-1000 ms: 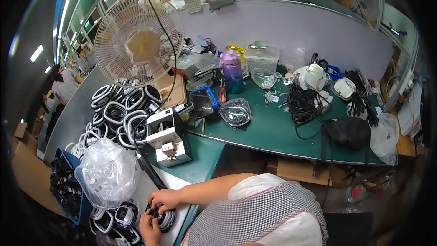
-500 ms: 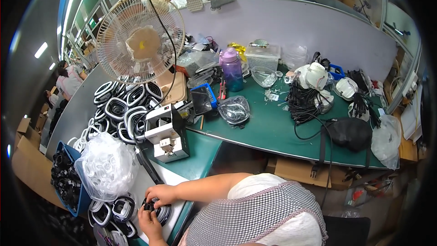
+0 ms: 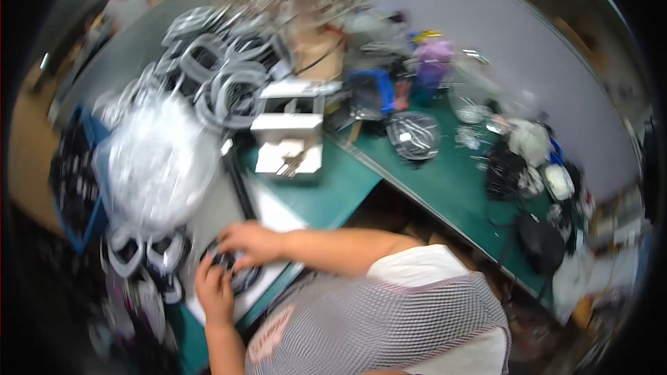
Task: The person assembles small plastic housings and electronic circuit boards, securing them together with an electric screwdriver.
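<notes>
A dark coiled cable (image 3: 247, 280) lies on a white sheet (image 3: 278, 212) at the near left of the table. My left hand (image 3: 214, 287) is closed on the coil's left side, fingers bent. From the right, my right hand (image 3: 251, 243) reaches across and closes on the coil's upper part, fingertips close to those of the left. Motion blur and the fingers hide the small dark part between them. Just beyond the hands, a black bar-like strip (image 3: 240, 184) runs away toward a white and dark box-shaped device (image 3: 290, 132).
Left of the hands sits a clear bag of white pieces (image 3: 161, 163), beside a blue bin (image 3: 82, 226) of black parts. More coiled cables (image 3: 236, 94) are heaped behind. A purple bottle (image 3: 432, 66) and a clear-wrapped black bundle (image 3: 413, 135) stand farther right on the green table (image 3: 445, 177).
The view has swung and blurred, so the table's things appear shifted and tilted. Both hands stay together on the coiled cable.
</notes>
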### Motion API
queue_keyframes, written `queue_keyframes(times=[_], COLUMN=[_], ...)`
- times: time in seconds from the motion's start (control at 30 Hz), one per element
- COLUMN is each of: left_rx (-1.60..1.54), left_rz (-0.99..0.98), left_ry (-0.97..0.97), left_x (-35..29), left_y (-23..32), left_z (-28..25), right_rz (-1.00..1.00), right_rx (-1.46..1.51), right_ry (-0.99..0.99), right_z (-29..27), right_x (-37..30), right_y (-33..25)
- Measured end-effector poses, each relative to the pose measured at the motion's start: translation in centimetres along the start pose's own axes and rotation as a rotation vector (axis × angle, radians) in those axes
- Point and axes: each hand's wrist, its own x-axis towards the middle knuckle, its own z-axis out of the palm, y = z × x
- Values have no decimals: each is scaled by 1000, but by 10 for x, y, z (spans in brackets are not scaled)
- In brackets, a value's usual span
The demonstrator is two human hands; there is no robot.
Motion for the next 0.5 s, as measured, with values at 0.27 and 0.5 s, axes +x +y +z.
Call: queue_keyframes(times=[0.27,0.5], left_rx=[-123,-131], left_rz=[-31,-21], left_ry=[-119,-179], left_x=[32,34], left_y=[7,-9], left_z=[-8,-13], right_rz=[93,124], right_rx=[-55,-59], right_ry=[64,12], right_z=[-23,-15], right_x=[-1,9], right_y=[-8,-3])
